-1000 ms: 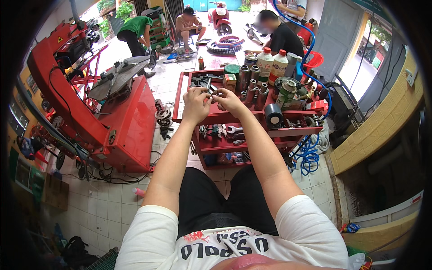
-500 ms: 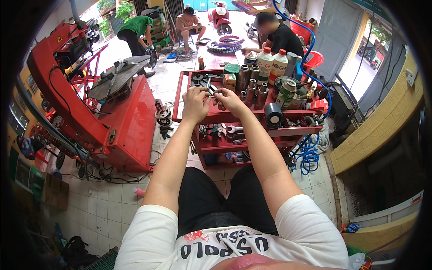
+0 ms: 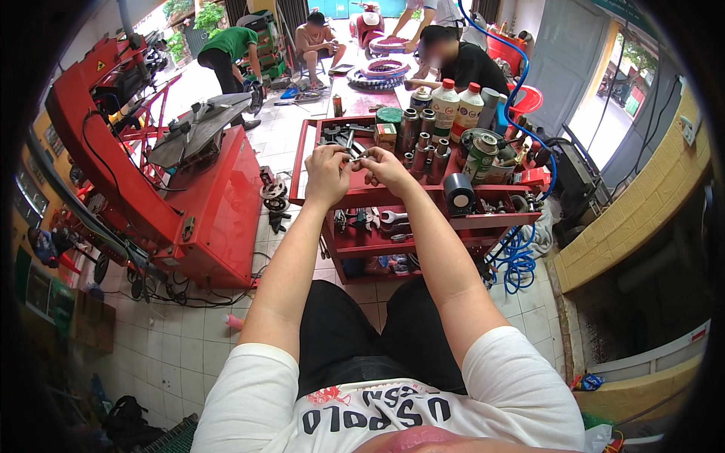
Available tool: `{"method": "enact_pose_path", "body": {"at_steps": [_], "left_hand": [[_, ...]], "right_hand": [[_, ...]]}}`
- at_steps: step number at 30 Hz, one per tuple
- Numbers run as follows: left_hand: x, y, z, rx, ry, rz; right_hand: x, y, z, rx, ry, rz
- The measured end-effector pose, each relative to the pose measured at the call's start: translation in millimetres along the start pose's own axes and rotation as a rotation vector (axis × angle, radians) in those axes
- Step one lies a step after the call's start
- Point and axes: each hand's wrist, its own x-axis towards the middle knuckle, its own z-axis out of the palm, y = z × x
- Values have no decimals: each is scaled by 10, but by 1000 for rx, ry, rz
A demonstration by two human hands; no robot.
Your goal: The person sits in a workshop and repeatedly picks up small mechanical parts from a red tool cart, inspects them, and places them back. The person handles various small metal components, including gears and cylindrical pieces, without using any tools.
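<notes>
Both of my hands are raised over the near left part of a red tool cart (image 3: 377, 198). My left hand (image 3: 328, 174) and my right hand (image 3: 384, 169) meet fingertip to fingertip on a small metal piece (image 3: 356, 159), too small to name. Each hand is closed in a pinch on it. Just beyond them, several metal tools (image 3: 349, 137) lie in the cart's top tray. Chrome sockets (image 3: 410, 127) stand upright to the right of my hands, beside a small box with a green-topped tin (image 3: 388, 117).
White bottles with red caps (image 3: 445, 104), a green spray can (image 3: 480, 158) and a black cylinder (image 3: 458, 193) crowd the cart's right side. Wrenches (image 3: 393, 217) lie on its lower shelf. A red tyre machine (image 3: 204, 204) stands left. A blue hose (image 3: 517, 260) coils right. Several people work beyond.
My hands stay almost in place, with only a slight shift of the fingers. In the background, another person has come in by the stacked tyres, reaching toward them.
</notes>
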Motion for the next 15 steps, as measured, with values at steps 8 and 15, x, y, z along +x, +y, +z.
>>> {"method": "enact_pose_path", "body": {"at_steps": [8, 15], "left_hand": [[7, 20, -18, -18, -9, -21], [12, 39, -21, -15, 6, -15]], "right_hand": [[57, -25, -30, -40, 18, 179], [38, 31, -50, 18, 3, 62]]}}
